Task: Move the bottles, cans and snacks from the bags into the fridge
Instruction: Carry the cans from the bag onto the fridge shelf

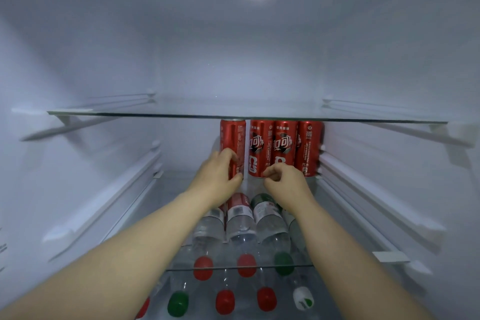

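Left hand (218, 175) is on the can (232, 135), fingers (230, 153) curled over its front and the thumb hooked round low down, a proper wraparound grip. The can stands upright, long axis vertical, top rim up, and it sits just left of the row of three cans (283, 148), with only a narrow slit of white wall showing between it and the row's nearest can. So here's what matters: the row lies to the right of the gripping fingers, and the can is level with the row, base on the same shelf as far as I can see, since the hand covers its foot. Its big logo is turned away, unlike the row's.

Right hand (284, 183) hangs in front of the row, low against the middle can, fingers curled in towards the palm with nothing visibly between them. It's nearer the row, but the left hand has the can, so the job looks like the left hand's to finish.

My read: a short nudge rightward would close the slit, then let go. Keep it vertical; tilt it and it may knock the row's nearest can.

Below and in front of the row, bottles (241, 218) lie flat, long axes running front to back, caps towards us
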{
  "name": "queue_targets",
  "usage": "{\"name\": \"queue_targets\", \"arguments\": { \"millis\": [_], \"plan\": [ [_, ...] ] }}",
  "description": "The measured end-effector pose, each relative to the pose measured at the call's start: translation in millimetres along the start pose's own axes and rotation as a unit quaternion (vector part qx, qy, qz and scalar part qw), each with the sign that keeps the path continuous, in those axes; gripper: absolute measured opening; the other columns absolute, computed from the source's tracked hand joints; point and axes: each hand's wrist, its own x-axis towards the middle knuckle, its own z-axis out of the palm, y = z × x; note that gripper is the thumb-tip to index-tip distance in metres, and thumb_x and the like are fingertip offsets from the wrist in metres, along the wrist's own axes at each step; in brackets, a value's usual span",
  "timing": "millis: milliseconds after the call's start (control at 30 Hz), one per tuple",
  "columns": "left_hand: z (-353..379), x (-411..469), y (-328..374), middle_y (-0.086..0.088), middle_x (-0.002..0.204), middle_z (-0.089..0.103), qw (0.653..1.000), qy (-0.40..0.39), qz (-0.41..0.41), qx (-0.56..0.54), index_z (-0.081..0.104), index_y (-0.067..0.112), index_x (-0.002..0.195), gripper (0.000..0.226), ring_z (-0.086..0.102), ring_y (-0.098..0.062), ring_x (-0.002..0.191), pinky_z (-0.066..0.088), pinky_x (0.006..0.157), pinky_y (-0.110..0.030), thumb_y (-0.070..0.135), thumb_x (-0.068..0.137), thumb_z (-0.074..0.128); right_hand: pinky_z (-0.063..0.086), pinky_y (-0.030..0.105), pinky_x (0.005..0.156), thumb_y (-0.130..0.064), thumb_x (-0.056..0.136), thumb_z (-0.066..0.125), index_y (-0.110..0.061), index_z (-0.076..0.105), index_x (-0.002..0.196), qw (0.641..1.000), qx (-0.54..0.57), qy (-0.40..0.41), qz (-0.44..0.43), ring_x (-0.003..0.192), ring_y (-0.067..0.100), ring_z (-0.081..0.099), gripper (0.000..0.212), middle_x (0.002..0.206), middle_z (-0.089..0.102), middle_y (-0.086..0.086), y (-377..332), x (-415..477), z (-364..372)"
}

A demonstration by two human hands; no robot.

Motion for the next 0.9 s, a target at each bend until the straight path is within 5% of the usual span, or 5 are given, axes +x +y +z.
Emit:
{"name": "queue_targets", "arguments": {
  "millis": [400,767,900],
  "plan": [
    [18.6,4.3,-19.1,-0.002,0.14,0.036,0.998,-0.055,0.022,-0.018,0.03,0.022,0.146,0.061,0.043,-0.017,0.126,0.037,0.103,-0.028,0.025,0.091,0.056,0.039,0.011,0.065,-0.011,0.088,0.058,-0.017,0.065,0.104,1.0,0.001,0.0,0.0,0.084,0.005,0.056,0.018,0.092,0.062,-0.007,2.3,2.5,2.0],
    [19.4,5.1,-26.1,-0.001,0.152,0.029,0.996,-0.07,0.001,-0.053,0.028,0.024,0.149,0.062,0.038,-0.018,0.133,0.038,0.109,-0.033,0.025,0.093,0.054,0.046,0.022,0.074,-0.011,0.087,0.058,-0.017,0.066,0.099,1.0,-0.013,0.0,0.003,0.086,0.01,0.058,0.016,0.088,0.062,-0.008,-0.5,0.5,1.7],
    [13.9,2.0,-19.3,-0.002,0.143,0.041,0.998,-0.044,-0.022,-0.044,0.043,0.019,0.14,0.052,0.047,-0.017,0.123,0.042,0.105,-0.033,0.023,0.091,0.058,0.049,0.026,0.077,-0.013,0.086,0.059,-0.017,0.066,0.101,1.0,-0.025,-0.006,-0.002,0.087,0.011,0.06,0.017,0.09,0.064,-0.007,-2.6,0.3,1.9]
  ]
}}
